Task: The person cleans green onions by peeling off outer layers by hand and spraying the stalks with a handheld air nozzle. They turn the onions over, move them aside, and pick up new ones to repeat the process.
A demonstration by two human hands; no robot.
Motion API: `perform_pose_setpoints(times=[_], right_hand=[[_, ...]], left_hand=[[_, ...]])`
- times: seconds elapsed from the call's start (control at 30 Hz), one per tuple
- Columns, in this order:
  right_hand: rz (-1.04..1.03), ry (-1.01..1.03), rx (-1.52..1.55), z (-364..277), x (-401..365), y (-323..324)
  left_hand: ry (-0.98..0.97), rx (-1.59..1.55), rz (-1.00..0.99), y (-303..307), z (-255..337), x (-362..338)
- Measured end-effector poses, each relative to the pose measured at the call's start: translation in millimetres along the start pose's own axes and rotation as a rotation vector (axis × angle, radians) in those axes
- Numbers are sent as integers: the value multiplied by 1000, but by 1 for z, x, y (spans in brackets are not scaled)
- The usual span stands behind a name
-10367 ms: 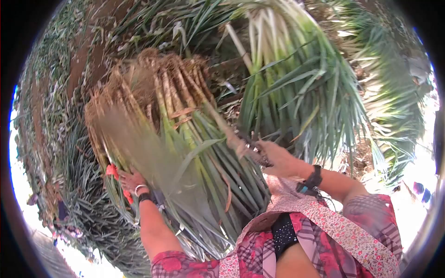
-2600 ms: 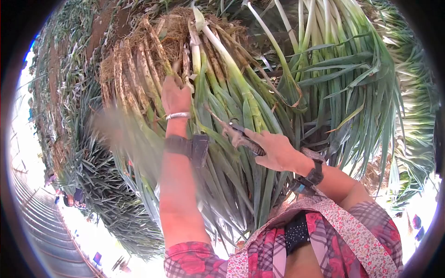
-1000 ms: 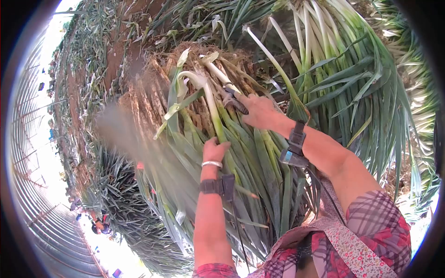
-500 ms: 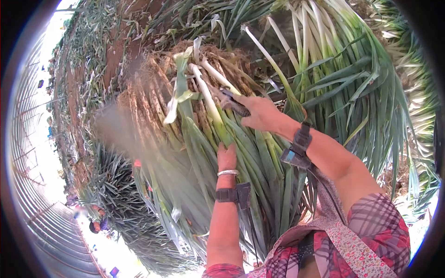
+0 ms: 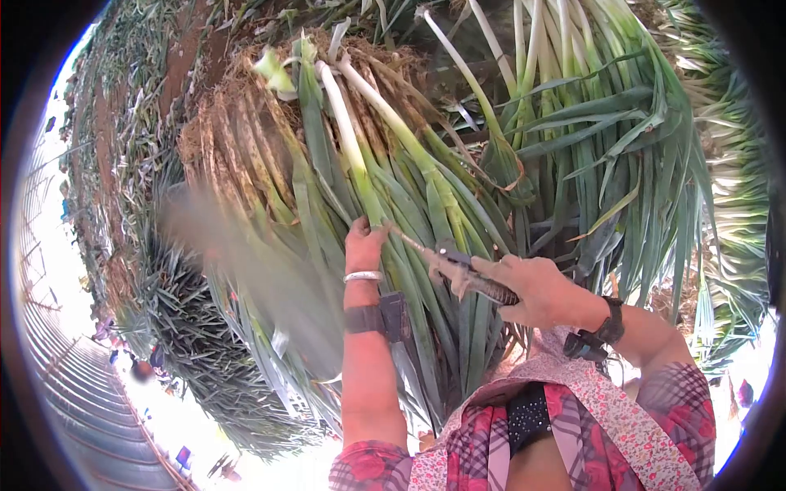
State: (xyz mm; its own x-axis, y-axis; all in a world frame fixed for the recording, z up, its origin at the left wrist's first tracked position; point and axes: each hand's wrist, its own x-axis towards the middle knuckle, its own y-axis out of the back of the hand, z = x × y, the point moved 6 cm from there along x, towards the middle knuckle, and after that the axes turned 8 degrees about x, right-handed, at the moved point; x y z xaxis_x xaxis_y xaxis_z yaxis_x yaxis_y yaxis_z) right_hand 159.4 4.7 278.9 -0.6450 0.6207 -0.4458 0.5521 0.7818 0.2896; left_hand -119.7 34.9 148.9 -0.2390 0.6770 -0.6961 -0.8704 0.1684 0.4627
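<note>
My left hand (image 5: 364, 244) is closed round the green part of a leek (image 5: 350, 135), whose white shank points away from me. A second peeled white leek (image 5: 381, 106) lies beside it on the pile. In my right hand (image 5: 536, 288) is a blow gun (image 5: 483, 281) with a dark handle and a thin nozzle. Its tip points left, right by my left fingers. Under both hands spreads a heap of unpeeled leeks (image 5: 246, 155) with brown, earthy shanks and roots. A pale green scrap of leaf (image 5: 274, 74) shows blurred near the root ends.
Peeled leeks (image 5: 565, 82) lie in a bunch at the right, leaves toward me. Beyond them runs a long row of white-stemmed leeks (image 5: 725, 188). More leeks (image 5: 237, 368) are stacked at the left. A brown-grey blur (image 5: 213, 229) covers part of the left side.
My right hand and the blow gun have moved down and right, from beside the white shanks toward my body. The view has shifted slightly; my left hand keeps its grip.
</note>
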Motion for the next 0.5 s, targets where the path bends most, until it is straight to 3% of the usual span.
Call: perform_pose_setpoints(times=[0.13,0.17,0.33,0.37,0.43,0.5], right_hand=[[0,20,5,2,15,-4],[56,34,-13,9,28,-3],[256,50,-10,30,92,21],[261,49,-15,37,99,25],[527,6,114,52,101,47],[540,-63,148,69,91,50]], left_hand=[[13,-34,75,10,12,-10],[31,-75,13,8,-12,3],[86,-381,-74,-10,14,-11],[119,-492,-84,-17,29,-17],[149,-599,-123,-31,48,-18],[117,-619,-132,-47,54,-7]])
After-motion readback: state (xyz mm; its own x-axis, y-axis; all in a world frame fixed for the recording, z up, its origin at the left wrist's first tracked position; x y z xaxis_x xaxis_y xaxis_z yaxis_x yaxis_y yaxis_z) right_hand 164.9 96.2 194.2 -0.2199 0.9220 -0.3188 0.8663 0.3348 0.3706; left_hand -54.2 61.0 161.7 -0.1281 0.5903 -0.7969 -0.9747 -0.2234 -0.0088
